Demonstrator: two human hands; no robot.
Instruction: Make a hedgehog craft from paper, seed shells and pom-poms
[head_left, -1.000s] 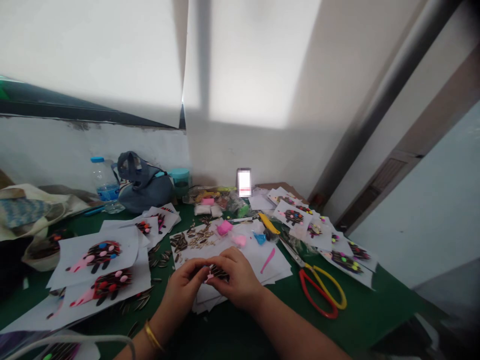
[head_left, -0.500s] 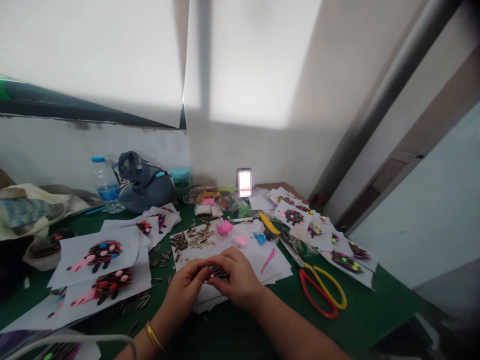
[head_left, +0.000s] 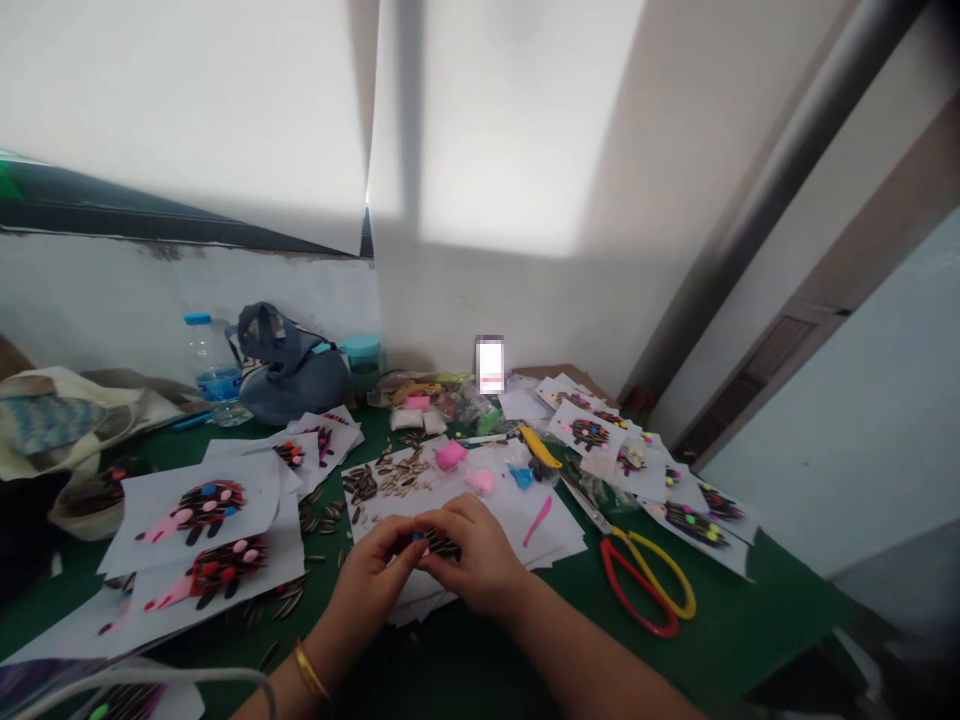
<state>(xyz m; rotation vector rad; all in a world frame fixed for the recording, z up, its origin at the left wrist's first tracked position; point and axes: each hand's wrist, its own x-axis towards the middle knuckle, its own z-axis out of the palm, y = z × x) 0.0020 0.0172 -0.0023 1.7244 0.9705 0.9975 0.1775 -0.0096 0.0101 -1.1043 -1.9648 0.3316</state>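
My left hand (head_left: 369, 580) and my right hand (head_left: 474, 556) meet over a stack of white paper sheets (head_left: 525, 520) on the green table (head_left: 720, 620). Between the fingertips lies a small seed-covered craft figure (head_left: 439, 545), dark with striped seeds. Both hands pinch at it; a tiny blue piece shows between the fingertips. A gold bangle (head_left: 307, 672) sits on my left wrist. Loose sunflower seeds (head_left: 386, 478) are spread on the paper just beyond my hands.
Finished seed hedgehog pictures (head_left: 199, 505) lie left; more pictures (head_left: 589, 433) lie right. Red-and-yellow scissors (head_left: 645, 585), a yellow cutter (head_left: 538, 448), pink clay lumps (head_left: 450, 456), a water bottle (head_left: 212, 370), a grey bag (head_left: 289, 370) and a phone (head_left: 490, 365) stand around.
The view shifted very slightly. My fingertips have closed in a little on the craft figure, and a small blue piece now shows between them where a pink one showed.
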